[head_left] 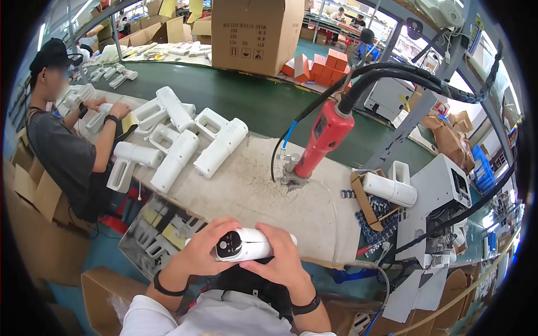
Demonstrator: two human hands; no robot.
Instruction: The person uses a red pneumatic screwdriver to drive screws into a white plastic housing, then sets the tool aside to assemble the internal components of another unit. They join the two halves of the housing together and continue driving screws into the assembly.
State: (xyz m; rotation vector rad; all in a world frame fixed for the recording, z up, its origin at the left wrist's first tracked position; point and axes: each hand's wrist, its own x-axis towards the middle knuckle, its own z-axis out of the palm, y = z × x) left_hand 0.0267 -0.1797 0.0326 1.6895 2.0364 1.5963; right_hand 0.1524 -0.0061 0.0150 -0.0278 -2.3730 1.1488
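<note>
A white handheld appliance body (255, 244) with a black, buttoned end panel lies between my hands at the near edge of the bench. My left hand (204, 249) grips the end by the black panel, its fingers curled over the top. Around the other end, my right hand (281, 259) is closed with the thumb along the near side. A seam line runs along the top of the body. Its underside is hidden. Beyond it stands a red power screwdriver (324, 140), upright in a metal holder on the bench, with nobody touching it.
Several white housings with loop handles (221, 147) lie at the left of the bench (235, 196). A co-worker (70, 129) handles similar parts farther left. At the right are another housing (390, 189), a pile of small dark parts (372, 215) and a white machine (437, 196). Behind runs a green conveyor belt (263, 101).
</note>
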